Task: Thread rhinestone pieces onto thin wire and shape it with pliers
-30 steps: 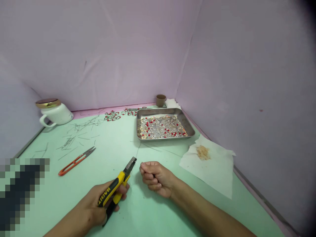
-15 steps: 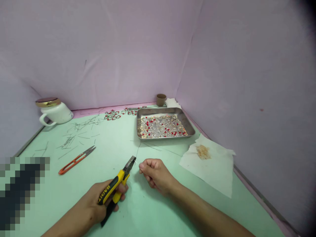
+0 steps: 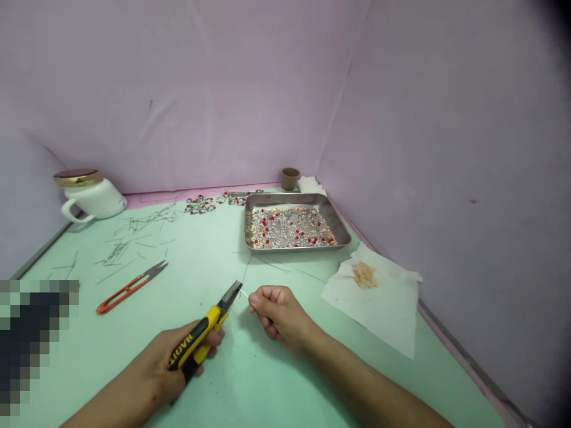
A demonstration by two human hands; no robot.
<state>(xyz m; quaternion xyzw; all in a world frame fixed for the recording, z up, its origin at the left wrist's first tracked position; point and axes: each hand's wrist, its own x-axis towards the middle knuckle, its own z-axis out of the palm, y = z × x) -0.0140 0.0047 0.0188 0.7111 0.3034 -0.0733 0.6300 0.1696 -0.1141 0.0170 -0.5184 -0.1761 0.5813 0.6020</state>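
Note:
My left hand (image 3: pixel 167 368) is closed round the yellow-and-black pliers (image 3: pixel 203 331), whose jaws point up and right over the green table (image 3: pixel 250 380). The jaws bite a thin wire (image 3: pixel 245 293). My right hand (image 3: pixel 279 315) is curled just right of the jaws and pinches the other end of that short wire between thumb and forefinger. More thin wire runs from the jaws toward the steel tray (image 3: pixel 250 244), which holds several silver and red beads.
Orange thread snips (image 3: pixel 130 286) lie at the left, with cut wire bits (image 3: pixel 120 249) beyond them. A white lidded mug (image 3: pixel 89 196) stands far left. Beaded pieces (image 3: pixel 200 205) and a small brown cup (image 3: pixel 290 178) sit at the back wall. A white paper (image 3: pixel 375 297) with crumbs lies right.
My right hand has lifted and uncurled a little, now pinching the wire close to the plier jaws. The pliers have shifted slightly left and down.

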